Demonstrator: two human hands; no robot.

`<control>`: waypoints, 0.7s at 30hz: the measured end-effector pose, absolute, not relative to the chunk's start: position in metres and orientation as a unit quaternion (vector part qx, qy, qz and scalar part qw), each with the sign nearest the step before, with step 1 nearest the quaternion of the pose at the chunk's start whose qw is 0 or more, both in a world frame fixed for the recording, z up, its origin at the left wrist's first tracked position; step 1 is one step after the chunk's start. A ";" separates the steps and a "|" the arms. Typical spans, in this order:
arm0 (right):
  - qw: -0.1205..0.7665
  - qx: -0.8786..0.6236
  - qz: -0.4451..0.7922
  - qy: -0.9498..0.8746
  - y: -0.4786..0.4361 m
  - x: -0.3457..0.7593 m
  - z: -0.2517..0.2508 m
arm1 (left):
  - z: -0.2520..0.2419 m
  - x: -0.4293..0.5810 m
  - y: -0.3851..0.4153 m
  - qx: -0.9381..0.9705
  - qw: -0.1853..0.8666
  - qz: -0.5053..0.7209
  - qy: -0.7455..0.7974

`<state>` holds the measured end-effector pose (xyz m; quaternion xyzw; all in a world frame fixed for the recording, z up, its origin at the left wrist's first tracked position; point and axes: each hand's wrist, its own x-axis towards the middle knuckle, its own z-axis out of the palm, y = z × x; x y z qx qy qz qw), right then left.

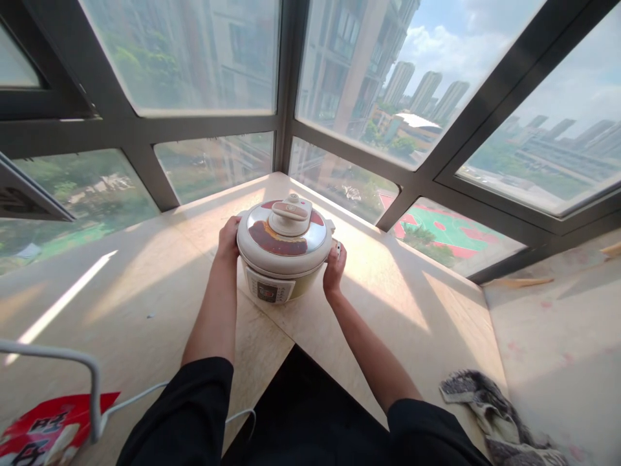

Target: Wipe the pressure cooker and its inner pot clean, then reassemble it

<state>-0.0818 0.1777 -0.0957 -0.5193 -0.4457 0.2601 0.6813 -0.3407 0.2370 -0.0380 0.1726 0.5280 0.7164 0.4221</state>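
Note:
Between my two hands is a white electric pressure cooker (286, 264), its shiny lid topped by a knob and its control panel facing me. My left hand (229, 237) grips the cooker's left side near the lid rim. On the opposite side, my right hand (334, 266) is closed around the side handle. The fingertips of both hands are partly hidden behind the cooker. Under it lies the stone windowsill (373, 336); I cannot tell whether the base touches the stone.
Framed windows (286, 77) meet in a corner behind the cooker. A red packet (46, 427) and a white metal tube (53, 351) are at lower left, with a thin white cable (136, 392) nearby. A crumpled grey cloth (495, 414) lies at lower right beside the wall (557, 349).

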 end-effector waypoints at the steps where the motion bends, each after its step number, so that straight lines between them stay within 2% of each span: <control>1: 0.681 -0.515 0.261 -0.451 0.177 -0.080 -0.096 | -0.035 -0.340 0.234 0.168 0.424 0.696 0.554; 4: 0.681 -0.502 0.270 -0.459 0.176 -0.076 -0.096 | -0.029 -0.337 0.224 0.169 0.391 0.665 0.613; 9: 0.678 -0.491 0.302 -0.456 0.178 -0.071 -0.095 | -0.028 -0.326 0.204 0.149 0.323 0.694 0.626; 15: 0.659 -0.462 0.416 -0.423 0.165 -0.063 -0.098 | -0.014 -0.275 0.144 0.280 0.079 0.770 0.567; 17: 0.651 -0.483 0.420 -0.408 0.153 -0.055 -0.104 | -0.009 -0.248 0.116 0.341 0.071 0.779 0.522; 21: 0.620 -0.520 0.426 -0.406 0.119 -0.023 -0.119 | -0.010 -0.191 0.071 0.476 0.156 0.743 0.445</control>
